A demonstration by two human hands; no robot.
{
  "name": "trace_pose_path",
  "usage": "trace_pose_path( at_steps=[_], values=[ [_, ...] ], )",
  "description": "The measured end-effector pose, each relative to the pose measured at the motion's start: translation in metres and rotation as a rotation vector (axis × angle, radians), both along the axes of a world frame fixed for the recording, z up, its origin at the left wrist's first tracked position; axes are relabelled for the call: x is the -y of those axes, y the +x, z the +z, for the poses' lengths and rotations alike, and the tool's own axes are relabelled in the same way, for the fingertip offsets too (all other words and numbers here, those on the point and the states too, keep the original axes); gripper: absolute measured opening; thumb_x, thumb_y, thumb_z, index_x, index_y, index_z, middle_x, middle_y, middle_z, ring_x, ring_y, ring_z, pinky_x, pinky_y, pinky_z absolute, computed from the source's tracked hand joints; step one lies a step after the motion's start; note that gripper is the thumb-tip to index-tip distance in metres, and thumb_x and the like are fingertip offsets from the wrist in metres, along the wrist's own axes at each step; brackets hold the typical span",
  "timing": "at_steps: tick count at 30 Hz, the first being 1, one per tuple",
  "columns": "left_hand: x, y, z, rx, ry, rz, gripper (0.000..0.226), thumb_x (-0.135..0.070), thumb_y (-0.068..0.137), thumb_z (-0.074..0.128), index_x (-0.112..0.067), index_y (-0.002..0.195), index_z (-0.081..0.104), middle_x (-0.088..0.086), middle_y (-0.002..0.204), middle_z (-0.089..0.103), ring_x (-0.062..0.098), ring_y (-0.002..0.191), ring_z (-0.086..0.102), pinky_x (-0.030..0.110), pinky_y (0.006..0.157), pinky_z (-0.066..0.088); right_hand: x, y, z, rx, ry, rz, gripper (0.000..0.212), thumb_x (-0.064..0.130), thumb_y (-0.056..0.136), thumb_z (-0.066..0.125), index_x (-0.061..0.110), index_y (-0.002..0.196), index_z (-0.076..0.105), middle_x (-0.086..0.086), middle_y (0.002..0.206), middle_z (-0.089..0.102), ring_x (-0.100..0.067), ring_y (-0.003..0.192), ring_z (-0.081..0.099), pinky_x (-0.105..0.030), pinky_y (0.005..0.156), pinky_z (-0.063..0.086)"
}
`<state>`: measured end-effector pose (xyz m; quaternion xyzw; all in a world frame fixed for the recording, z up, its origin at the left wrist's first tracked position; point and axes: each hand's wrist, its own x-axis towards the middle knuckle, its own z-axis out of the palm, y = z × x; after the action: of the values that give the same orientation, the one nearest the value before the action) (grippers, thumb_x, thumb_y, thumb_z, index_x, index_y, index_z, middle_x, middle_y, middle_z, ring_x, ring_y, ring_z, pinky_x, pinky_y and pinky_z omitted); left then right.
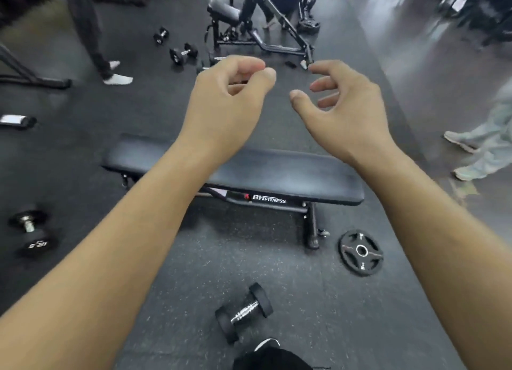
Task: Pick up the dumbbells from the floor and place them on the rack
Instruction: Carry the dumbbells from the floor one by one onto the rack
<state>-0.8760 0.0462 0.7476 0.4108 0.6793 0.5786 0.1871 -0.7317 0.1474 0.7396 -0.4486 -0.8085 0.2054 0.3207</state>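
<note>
Head view: both bare forearms stretch forward over the dark speckled rubber floor (171, 272). The left hand (227, 106) hangs with its fingers curled loosely inward toward the thumb, gripping nothing. The right hand (343, 103) is spread, fingers bent and apart from the thumb, also empty. Both hover above the black padded flat bench with white lettering on its frame (277, 173), which lies across the middle of the frame.

The nearest black round-headed dumbbell with a chrome handle (243, 313) lies on the floor at 6 o'clock from the hands, well apart from them, near side of the bench, just beside a dark shoe (270, 354) at the bottom edge. A second black dumbbell marked 12.5 (32, 232) lies at 8 o'clock, far left. Two more small black dumbbells (182, 53) (161, 35) lie at 11 o'clock beyond the hands. A black weight plate with a steel-ringed hole (361, 251) lies flat at 5 o'clock, near the bench foot. A black adjustable bench frame (260, 34) stands at 12 o'clock, blurred.
</note>
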Motion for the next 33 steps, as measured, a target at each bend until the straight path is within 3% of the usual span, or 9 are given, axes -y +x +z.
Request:
trace_pose_path(
  at_steps=[3,7,14,17,19,23,27,33],
  values=[
    [0.025,-0.01,-0.011,0.012,-0.019,0.136,0.015,-0.036,0.098,0.066,-0.03,0.11,0.073,-0.022,0.094,0.067,-0.018,0.073,0.057,0.001,0.068,0.04,0.012,-0.018,-0.01,0.001,-0.029,0.106,0.048,0.056,0.091,0.067,0.037,0.135,0.06,0.015,0.112,0.066,-0.009,0.095,0.066,-0.041,0.093,0.055],
    [0.075,-0.014,-0.032,0.045,-0.077,0.309,0.02,-0.037,0.098,0.066,-0.029,0.115,0.072,-0.019,0.106,0.07,-0.007,0.096,0.062,0.002,0.077,0.042,0.044,-0.037,-0.027,-0.012,-0.079,0.22,0.048,0.055,0.091,0.068,0.037,0.135,0.059,0.015,0.113,0.066,-0.011,0.098,0.065,-0.041,0.094,0.054],
    [0.147,0.013,-0.103,0.143,-0.157,0.535,0.027,-0.044,0.094,0.068,-0.034,0.118,0.071,-0.022,0.109,0.067,-0.017,0.092,0.06,-0.003,0.074,0.04,0.087,-0.016,-0.099,0.072,-0.196,0.327,0.062,0.061,0.088,0.064,0.037,0.144,0.052,0.012,0.122,0.064,-0.015,0.112,0.061,-0.037,0.096,0.049],
    [0.164,0.038,-0.159,0.232,-0.214,0.57,0.033,-0.043,0.093,0.07,-0.034,0.124,0.069,-0.021,0.115,0.065,-0.015,0.1,0.059,-0.005,0.074,0.039,0.095,0.012,-0.157,0.14,-0.245,0.336,0.069,0.059,0.089,0.065,0.034,0.151,0.046,0.008,0.127,0.062,-0.013,0.114,0.059,-0.034,0.097,0.046],
    [0.168,0.055,-0.206,0.291,-0.258,0.592,0.04,-0.043,0.093,0.071,-0.033,0.131,0.065,-0.016,0.124,0.065,-0.007,0.11,0.06,0.001,0.083,0.044,0.098,0.027,-0.203,0.186,-0.303,0.336,0.075,0.059,0.09,0.067,0.034,0.155,0.039,0.005,0.132,0.059,-0.015,0.122,0.057,-0.037,0.101,0.046],
    [0.16,0.088,-0.326,0.366,-0.371,0.669,0.061,-0.05,0.09,0.072,-0.035,0.145,0.049,-0.011,0.144,0.053,0.006,0.131,0.052,0.033,0.111,0.043,0.101,0.044,-0.317,0.275,-0.364,0.345,0.088,0.061,0.087,0.068,0.036,0.16,0.026,0.001,0.147,0.052,-0.019,0.135,0.049,-0.045,0.11,0.043],
    [0.144,0.111,-0.47,0.426,-0.49,0.778,0.083,-0.052,0.087,0.074,-0.031,0.156,0.034,-0.006,0.156,0.039,0.014,0.143,0.04,0.038,0.118,0.034,0.095,0.055,-0.456,0.345,-0.425,0.33,0.1,0.066,0.082,0.068,0.042,0.162,0.013,-0.002,0.156,0.039,-0.023,0.138,0.046,-0.039,0.103,0.038],
    [0.141,0.132,-0.684,0.471,-0.745,0.847,0.087,-0.048,0.087,0.075,-0.022,0.157,0.033,0.005,0.158,0.04,0.025,0.144,0.04,0.044,0.116,0.036,0.089,0.078,-0.663,0.549,-0.546,0.339,0.107,0.066,0.081,0.071,0.043,0.162,0.005,-0.005,0.153,0.035,-0.03,0.133,0.048,-0.045,0.103,0.041]
  ],
)
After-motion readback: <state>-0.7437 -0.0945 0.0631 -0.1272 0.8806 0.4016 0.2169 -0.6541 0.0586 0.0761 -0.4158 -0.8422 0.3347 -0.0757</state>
